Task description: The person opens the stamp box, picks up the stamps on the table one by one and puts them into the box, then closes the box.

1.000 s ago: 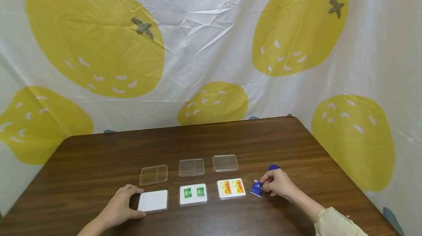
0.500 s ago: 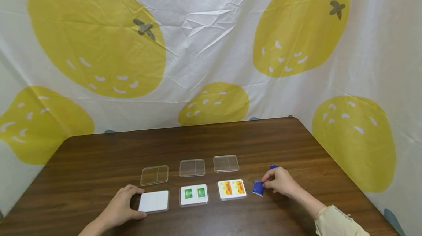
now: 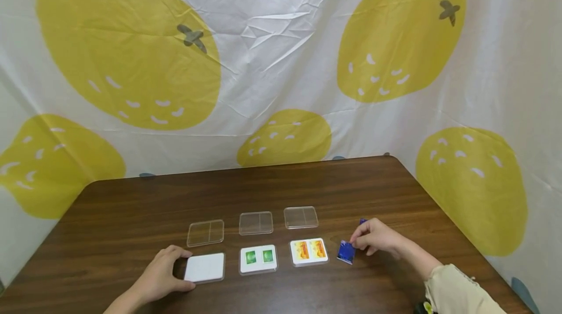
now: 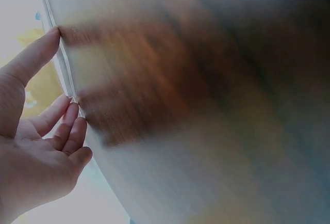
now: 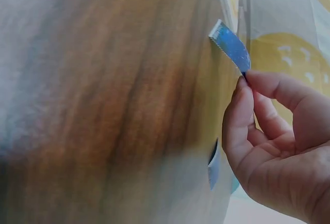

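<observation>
My left hand (image 3: pixel 162 275) spans the near-left case (image 3: pixel 204 267), a flat clear box with a plain white top. Thumb and fingertips are at its two left corners. In the left wrist view, the fingertips of the left hand (image 4: pixel 46 126) meet the thin edge of the case. My right hand (image 3: pixel 377 238) pinches a corner of a small shiny blue sachet (image 3: pixel 346 252) between thumb and forefinger. The right wrist view shows this sachet (image 5: pixel 232 46) bent, with a serrated end. Behind the right hand lies a second blue piece (image 3: pixel 363 221), mostly hidden.
Two more cases stand in the front row, one with green prints (image 3: pixel 258 259), one with orange prints (image 3: pixel 309 251). Three clear lids lie behind them: left (image 3: pixel 205 233), middle (image 3: pixel 256 223) and right (image 3: pixel 300 217). A lemon-patterned curtain (image 3: pixel 281 60) hangs behind the brown table (image 3: pixel 145 206).
My right hand has shifted slightly to the right and up, and the pinched sachet has turned and moved a little right. My left hand stays at the white-topped case.
</observation>
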The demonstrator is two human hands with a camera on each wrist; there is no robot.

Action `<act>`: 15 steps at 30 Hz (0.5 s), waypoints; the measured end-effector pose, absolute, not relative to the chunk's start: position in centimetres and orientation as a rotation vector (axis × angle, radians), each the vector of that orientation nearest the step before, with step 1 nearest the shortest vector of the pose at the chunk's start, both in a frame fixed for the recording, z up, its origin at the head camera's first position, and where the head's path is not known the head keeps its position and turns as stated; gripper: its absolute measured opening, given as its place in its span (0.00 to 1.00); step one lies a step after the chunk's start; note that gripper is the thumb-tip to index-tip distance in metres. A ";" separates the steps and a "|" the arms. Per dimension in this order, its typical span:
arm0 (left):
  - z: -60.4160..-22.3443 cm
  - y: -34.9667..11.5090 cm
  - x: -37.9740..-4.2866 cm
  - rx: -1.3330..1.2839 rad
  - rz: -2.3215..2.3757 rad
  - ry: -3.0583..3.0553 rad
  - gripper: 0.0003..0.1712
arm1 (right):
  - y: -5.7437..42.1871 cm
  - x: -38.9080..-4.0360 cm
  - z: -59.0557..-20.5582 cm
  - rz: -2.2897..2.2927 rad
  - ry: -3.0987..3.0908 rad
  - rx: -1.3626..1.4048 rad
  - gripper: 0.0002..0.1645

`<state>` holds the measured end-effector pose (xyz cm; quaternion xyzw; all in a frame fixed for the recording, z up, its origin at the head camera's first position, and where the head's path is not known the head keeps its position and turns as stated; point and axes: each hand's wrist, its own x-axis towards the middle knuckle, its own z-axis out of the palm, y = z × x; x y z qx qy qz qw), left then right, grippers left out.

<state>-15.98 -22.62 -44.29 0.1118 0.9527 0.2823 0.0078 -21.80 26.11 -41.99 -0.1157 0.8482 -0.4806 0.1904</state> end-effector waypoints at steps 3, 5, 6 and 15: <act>-44.3 -22.6 -16.0 0.343 0.880 2.980 0.36 | 26.1 -21.9 -41.6 -1.371 2.326 -0.314 0.10; -44.2 -22.6 -16.0 0.345 0.877 2.984 0.36 | 26.0 -22.0 -41.4 -1.379 2.300 -0.313 0.10; -44.2 -22.6 -16.0 0.345 0.876 2.983 0.36 | 25.9 -22.0 -41.3 -1.381 2.290 -0.316 0.10; -44.2 -22.6 -16.0 0.349 0.881 2.984 0.36 | 24.4 -22.5 -40.4 -1.360 2.266 -0.334 0.09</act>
